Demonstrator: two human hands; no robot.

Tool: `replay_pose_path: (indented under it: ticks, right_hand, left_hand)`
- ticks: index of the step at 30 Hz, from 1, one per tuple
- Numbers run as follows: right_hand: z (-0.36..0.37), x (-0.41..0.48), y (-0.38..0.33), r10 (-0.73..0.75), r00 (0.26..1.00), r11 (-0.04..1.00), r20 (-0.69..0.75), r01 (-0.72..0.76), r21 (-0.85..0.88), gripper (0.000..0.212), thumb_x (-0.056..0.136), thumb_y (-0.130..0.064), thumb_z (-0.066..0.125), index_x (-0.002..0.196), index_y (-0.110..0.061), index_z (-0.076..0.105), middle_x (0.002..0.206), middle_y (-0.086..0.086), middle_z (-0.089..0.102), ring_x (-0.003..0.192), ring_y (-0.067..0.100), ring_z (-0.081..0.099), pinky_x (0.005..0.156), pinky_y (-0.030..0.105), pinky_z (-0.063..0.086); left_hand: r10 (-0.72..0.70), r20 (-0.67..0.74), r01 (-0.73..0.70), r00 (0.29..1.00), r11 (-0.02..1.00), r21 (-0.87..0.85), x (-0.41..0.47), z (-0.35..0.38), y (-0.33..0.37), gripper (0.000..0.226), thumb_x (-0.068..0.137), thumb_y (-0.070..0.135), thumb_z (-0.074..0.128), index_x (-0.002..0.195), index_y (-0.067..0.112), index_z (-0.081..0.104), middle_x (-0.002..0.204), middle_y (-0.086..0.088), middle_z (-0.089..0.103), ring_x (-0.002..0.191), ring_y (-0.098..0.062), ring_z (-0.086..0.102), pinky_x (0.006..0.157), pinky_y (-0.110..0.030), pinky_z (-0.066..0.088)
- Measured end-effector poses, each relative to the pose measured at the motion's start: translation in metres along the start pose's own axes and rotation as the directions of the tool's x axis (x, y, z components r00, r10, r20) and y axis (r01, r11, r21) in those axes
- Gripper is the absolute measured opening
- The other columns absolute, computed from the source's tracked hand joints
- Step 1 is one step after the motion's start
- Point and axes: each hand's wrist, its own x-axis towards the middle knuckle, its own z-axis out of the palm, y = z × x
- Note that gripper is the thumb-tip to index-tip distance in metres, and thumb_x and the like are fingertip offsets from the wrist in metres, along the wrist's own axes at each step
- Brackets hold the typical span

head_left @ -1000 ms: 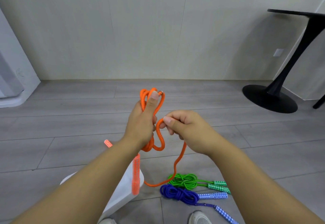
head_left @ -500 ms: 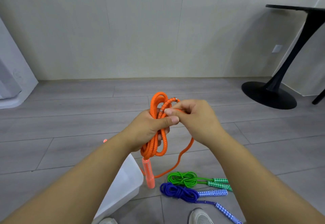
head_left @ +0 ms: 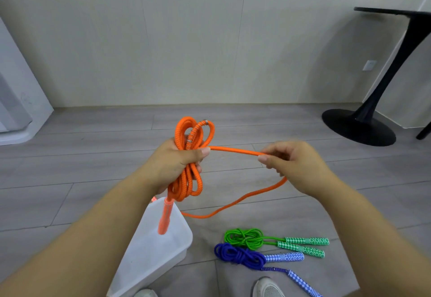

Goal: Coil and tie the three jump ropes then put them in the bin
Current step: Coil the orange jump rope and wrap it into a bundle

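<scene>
- Head view: left hand (head_left: 177, 164) grips the coiled orange rope (head_left: 189, 157), thumb pressed across the loops.
- Right hand (head_left: 291, 164) pinches a taut strand leading from the coil; the slack trails to the floor.
- An orange handle (head_left: 165, 215) hangs over the white bin (head_left: 149, 250).
- Tied green rope (head_left: 247, 238) and blue rope (head_left: 238, 254) lie on the floor beside the bin.

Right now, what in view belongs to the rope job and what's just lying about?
Job: orange rope, coil gripped by left hand, free strand pinched by right hand; green rope and blue rope, both already coiled; bin.
Lying about: black table; wall socket; shoes.
</scene>
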Motion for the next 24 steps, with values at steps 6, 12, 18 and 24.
replay_pose_path:
  ticks: [6, 12, 18, 24]
  right_hand:
    - [0.023, 0.001, -0.017, -0.035, 0.987, 0.973, -0.157, 0.069, 0.220, 0.007, 0.087, -0.022, 0.063, 0.082, -0.025, 0.068, 0.060, -0.003, 0.057, 0.053, -0.003, 0.052, 0.053, 0.010, 0.038]
    - [0.045, 0.012, -0.033, -0.021, 0.980, 0.940, -0.200, 0.087, 0.329, 0.013, 0.088, -0.025, 0.061, 0.080, -0.029, 0.069, 0.066, -0.007, 0.060, 0.058, 0.000, 0.053, 0.060, 0.025, 0.041]
    - [0.050, 0.016, -0.040, -0.032, 0.988, 0.962, -0.152, 0.072, 0.264, 0.024, 0.093, -0.012, 0.052, 0.104, -0.026, 0.068, 0.063, -0.011, 0.054, 0.051, -0.001, 0.053, 0.055, 0.014, 0.045]
    - [0.057, 0.017, -0.039, 0.043, 0.986, 0.923, -0.162, 0.023, 0.384, 0.014, 0.083, -0.010, 0.067, 0.075, -0.020, 0.063, 0.064, 0.001, 0.065, 0.060, 0.010, 0.065, 0.051, 0.026, 0.050]
  left_hand:
    - [0.061, -0.093, -0.057, 0.994, 0.997, 0.042, -0.002, 0.018, 0.001, 0.031, 0.070, 0.028, 0.078, 0.069, 0.012, 0.051, 0.055, -0.005, 0.041, 0.045, -0.014, 0.040, 0.049, -0.026, 0.037]
    - [0.053, -0.049, -0.052, 0.997, 0.998, 0.024, -0.003, 0.038, 0.002, 0.036, 0.080, 0.033, 0.070, 0.061, 0.015, 0.046, 0.050, -0.002, 0.043, 0.039, -0.014, 0.040, 0.043, -0.024, 0.038]
    - [0.057, -0.086, -0.056, 0.995, 0.998, 0.010, -0.002, 0.037, 0.001, 0.038, 0.086, 0.043, 0.058, 0.076, 0.006, 0.057, 0.054, -0.004, 0.052, 0.043, -0.016, 0.048, 0.050, -0.029, 0.040]
    - [0.074, -0.164, -0.091, 0.984, 0.991, -0.099, -0.002, 0.043, 0.003, 0.018, 0.088, 0.023, 0.061, 0.074, 0.010, 0.062, 0.060, -0.003, 0.058, 0.053, -0.012, 0.055, 0.051, -0.023, 0.048]
